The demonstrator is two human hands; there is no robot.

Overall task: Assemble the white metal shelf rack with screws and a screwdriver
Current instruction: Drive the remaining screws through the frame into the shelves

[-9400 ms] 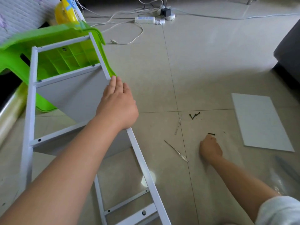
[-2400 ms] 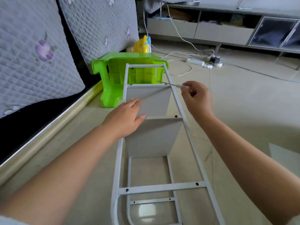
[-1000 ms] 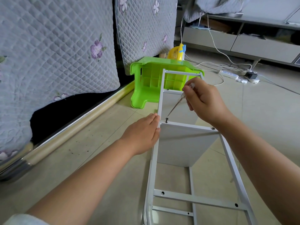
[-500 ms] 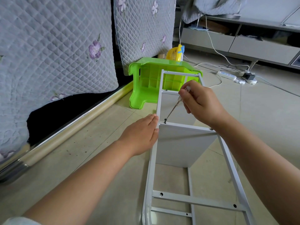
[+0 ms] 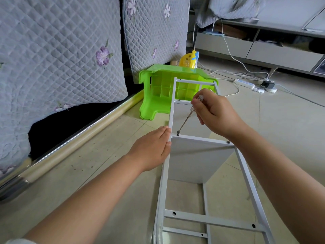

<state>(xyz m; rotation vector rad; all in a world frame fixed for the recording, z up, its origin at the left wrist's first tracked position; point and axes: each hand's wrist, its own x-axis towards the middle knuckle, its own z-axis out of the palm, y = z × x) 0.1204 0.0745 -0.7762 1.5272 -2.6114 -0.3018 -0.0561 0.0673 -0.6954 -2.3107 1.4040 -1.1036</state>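
Right hand (image 5: pixel 215 117) is pinching the screwdriver (image 5: pixel 189 115), its tip sitting on a screw (image 5: pixel 178 133) in the shelf rack (image 5: pixel 202 155) lying on the floor. Flat left hand (image 5: pixel 151 150) is pressing the rail; the frame's lower end is running out of view.

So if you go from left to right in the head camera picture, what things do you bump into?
Quilted cushion → green plastic stool → screwdriver → right hand → white power strip

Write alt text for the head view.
Right hand holds a screwdriver on a screw at the white rack frame; the flat left hand braces its side rail. A green stool lies behind.
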